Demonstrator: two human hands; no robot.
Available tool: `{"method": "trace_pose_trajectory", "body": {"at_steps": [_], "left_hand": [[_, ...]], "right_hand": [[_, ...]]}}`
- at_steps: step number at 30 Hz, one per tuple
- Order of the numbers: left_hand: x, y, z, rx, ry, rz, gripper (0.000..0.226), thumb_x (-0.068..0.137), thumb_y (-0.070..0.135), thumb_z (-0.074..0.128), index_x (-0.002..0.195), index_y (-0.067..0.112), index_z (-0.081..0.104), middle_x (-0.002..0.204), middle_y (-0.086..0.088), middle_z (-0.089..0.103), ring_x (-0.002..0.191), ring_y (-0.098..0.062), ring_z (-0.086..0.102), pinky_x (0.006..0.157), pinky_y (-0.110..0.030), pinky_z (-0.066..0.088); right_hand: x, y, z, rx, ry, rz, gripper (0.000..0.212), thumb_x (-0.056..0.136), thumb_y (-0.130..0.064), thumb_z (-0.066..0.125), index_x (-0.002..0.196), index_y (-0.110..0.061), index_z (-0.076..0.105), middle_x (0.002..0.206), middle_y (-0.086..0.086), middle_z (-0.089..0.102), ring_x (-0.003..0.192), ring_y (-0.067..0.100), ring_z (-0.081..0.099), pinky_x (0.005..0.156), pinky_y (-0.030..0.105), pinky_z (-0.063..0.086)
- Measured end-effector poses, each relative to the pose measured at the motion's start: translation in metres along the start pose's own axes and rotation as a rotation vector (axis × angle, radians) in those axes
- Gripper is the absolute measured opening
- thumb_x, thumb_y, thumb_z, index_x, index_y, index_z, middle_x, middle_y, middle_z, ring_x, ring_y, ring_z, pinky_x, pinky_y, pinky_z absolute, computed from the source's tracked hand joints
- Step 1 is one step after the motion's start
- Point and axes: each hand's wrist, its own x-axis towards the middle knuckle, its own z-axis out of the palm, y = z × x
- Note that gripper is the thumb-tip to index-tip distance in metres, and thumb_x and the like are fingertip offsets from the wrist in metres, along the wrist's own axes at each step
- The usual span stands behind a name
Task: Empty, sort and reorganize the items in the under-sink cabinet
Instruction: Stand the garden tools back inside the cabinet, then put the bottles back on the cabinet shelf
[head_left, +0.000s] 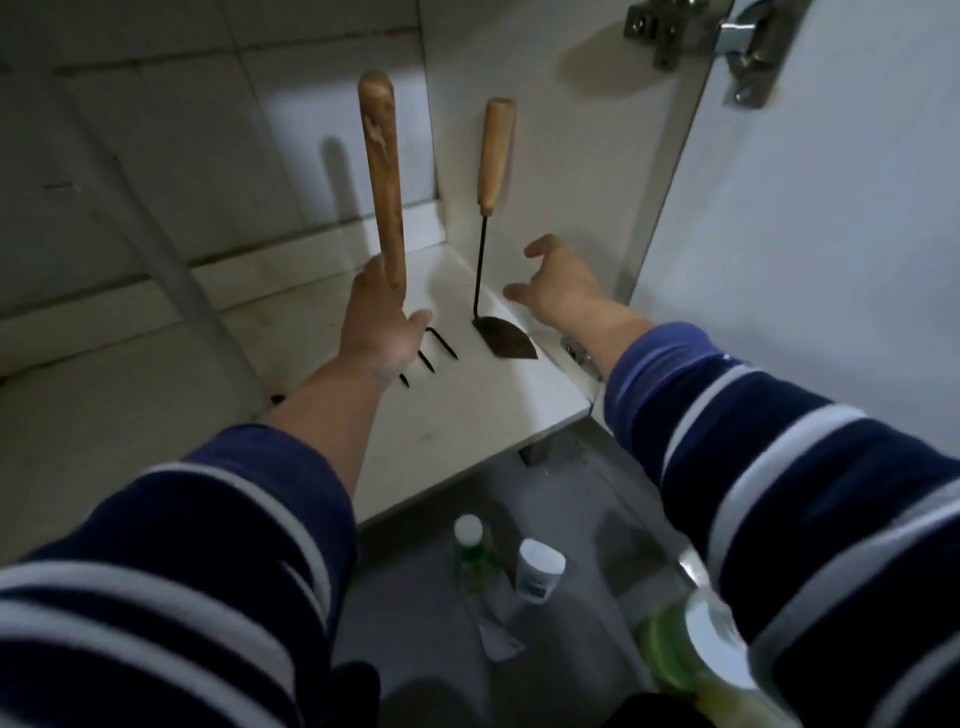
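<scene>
The reorganizing step seems underway: the left hand grips the wooden-handled black garden fork upright on the white cabinet floor. The right hand, fingers spread and empty, hovers near the wooden-handled rusty trowel leaning in the corner. Next, the fork probably needs leaning beside it.

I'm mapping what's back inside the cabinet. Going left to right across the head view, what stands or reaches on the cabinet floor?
White slanted pipe → left hand holding the wooden-handled black-pronged garden fork → wooden-handled small hoe with dark blade → open right hand.
</scene>
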Motion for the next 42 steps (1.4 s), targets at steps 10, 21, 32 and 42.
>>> {"method": "trace_pose_trajectory", "body": {"at_steps": [10,21,32,42], "left_hand": [[-0.112,-0.031,0.07,0.013,-0.448,0.044,0.057,0.083,0.028,0.072,0.134,0.017,0.049,0.133,-0.005,0.054,0.122,-0.02,0.05,0.102,-0.029,0.039],[-0.16,-0.138,0.109,-0.122,-0.578,-0.126,0.073,0.071,0.01,0.081,0.134,0.018,0.044,0.134,-0.006,0.055,0.127,-0.024,0.049,0.106,-0.044,0.042],[-0.17,-0.168,0.129,-0.076,-0.46,0.039,0.059,0.077,0.031,0.076,0.13,0.022,0.049,0.133,-0.001,0.057,0.127,-0.02,0.05,0.103,-0.047,0.045],[-0.151,-0.105,0.043,0.016,-0.331,0.421,0.046,0.084,0.047,0.063,0.12,0.02,0.053,0.113,0.005,0.059,0.1,-0.013,0.058,0.081,-0.032,0.053]], "right_hand": [[-0.074,0.082,0.02,-0.051,-0.218,0.091,0.044,0.083,-0.017,0.07,0.123,-0.021,0.053,0.123,0.008,0.056,0.109,0.023,0.055,0.09,0.029,0.045],[-0.159,0.174,0.125,-0.187,-0.364,0.345,0.055,0.078,-0.017,0.075,0.126,-0.022,0.05,0.127,0.008,0.056,0.116,0.025,0.054,0.099,0.037,0.045],[-0.168,0.193,0.143,-0.257,-0.155,0.275,0.031,0.086,-0.016,0.065,0.115,-0.017,0.056,0.114,0.01,0.064,0.104,0.027,0.059,0.084,0.031,0.046],[-0.159,0.101,0.051,-0.316,-0.236,0.084,0.04,0.084,-0.009,0.064,0.121,-0.021,0.056,0.122,0.006,0.06,0.112,0.024,0.056,0.087,0.028,0.044]]}}
